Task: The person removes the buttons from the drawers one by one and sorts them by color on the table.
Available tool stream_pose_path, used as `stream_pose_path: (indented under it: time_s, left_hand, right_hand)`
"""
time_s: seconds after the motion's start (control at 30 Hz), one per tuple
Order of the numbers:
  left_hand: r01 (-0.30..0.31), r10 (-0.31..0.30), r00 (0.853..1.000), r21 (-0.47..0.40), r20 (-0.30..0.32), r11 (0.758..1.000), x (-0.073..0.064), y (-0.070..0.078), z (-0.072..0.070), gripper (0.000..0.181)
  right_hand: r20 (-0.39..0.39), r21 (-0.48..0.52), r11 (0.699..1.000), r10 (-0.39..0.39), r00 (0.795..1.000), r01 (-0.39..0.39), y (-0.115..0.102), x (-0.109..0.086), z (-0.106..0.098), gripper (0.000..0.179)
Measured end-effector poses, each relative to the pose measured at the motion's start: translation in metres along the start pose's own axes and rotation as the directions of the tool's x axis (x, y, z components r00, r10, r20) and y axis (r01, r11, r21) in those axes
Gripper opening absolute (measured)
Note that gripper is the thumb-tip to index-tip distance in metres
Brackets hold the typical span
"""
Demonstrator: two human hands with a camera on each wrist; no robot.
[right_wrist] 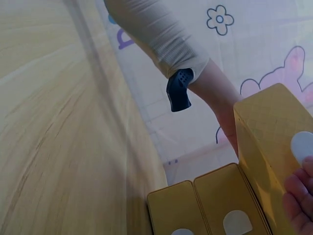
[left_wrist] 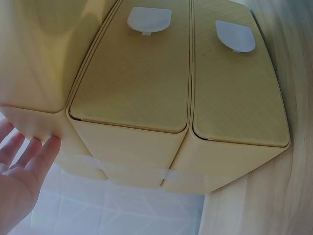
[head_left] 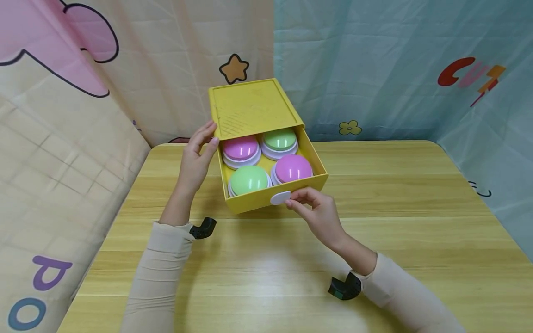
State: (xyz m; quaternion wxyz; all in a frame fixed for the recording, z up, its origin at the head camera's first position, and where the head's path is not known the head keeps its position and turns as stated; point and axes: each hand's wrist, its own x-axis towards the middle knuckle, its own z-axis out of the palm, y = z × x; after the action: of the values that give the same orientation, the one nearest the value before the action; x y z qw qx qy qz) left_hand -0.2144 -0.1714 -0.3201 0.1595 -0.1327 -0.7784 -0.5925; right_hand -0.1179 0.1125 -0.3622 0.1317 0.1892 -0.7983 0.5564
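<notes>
A yellow drawer unit [head_left: 256, 108] stands at the far side of the table, its top drawer [head_left: 250, 202] pulled out. Inside sit pink domes [head_left: 293, 168] and green domes [head_left: 249, 179] on white bases, like round push buttons. My right hand [head_left: 320, 212] pinches the white drawer handle [head_left: 280, 198] between thumb and fingers. With fingers extended, my left hand [head_left: 195, 159] touches the left side of the unit near its top. Two lower drawers [left_wrist: 129, 73], each with a white handle [left_wrist: 149, 19], are closed in the left wrist view.
The wooden table [head_left: 266, 263] stretches in front of the unit and to both sides. Printed curtains [head_left: 374, 60] hang behind and beside it. Each cuff carries a small black device [head_left: 203, 228].
</notes>
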Motion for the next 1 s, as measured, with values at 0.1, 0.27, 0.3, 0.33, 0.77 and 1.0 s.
stream_pose_path:
  time_s: [0.1, 0.27, 0.3, 0.33, 0.77, 1.0]
  left_hand:
    - [-0.001, 0.001, 1.0, 0.003, -0.002, 1.0, 0.0, -0.001, 0.0, 0.045]
    - [-0.001, 0.001, 1.0, 0.009, 0.001, 1.0, 0.0, -0.002, -0.001, 0.045]
    - [-0.002, 0.002, 1.0, 0.01, 0.0, 1.0, 0.0, -0.003, -0.001, 0.045]
    - [-0.003, 0.003, 1.0, 0.012, 0.0, 1.0, 0.0, -0.003, -0.001, 0.045]
    - [0.004, -0.004, 1.0, 0.008, 0.004, 1.0, 0.0, -0.002, 0.001, 0.045]
    - [-0.007, 0.007, 1.0, 0.004, -0.001, 1.0, -0.001, -0.002, 0.0, 0.045]
  right_hand:
    - [0.004, -0.008, 1.0, -0.023, 1.0, 0.024, -0.001, -0.006, -0.001, 0.007]
    - [-0.004, -0.026, 0.997, -0.069, 0.998, 0.069, 0.0, -0.016, -0.002, 0.009]
    - [-0.009, -0.03, 0.997, -0.077, 0.997, 0.077, 0.001, -0.017, -0.002, 0.009]
    - [-0.015, -0.033, 0.996, -0.083, 0.996, 0.083, 0.001, -0.018, -0.002, 0.009]
    - [-0.027, -0.057, 0.992, -0.111, 0.993, 0.11, 0.0, -0.034, -0.001, 0.015]
    - [-0.032, -0.04, 0.991, -0.127, 0.991, 0.126, 0.001, -0.039, -0.002, 0.017]
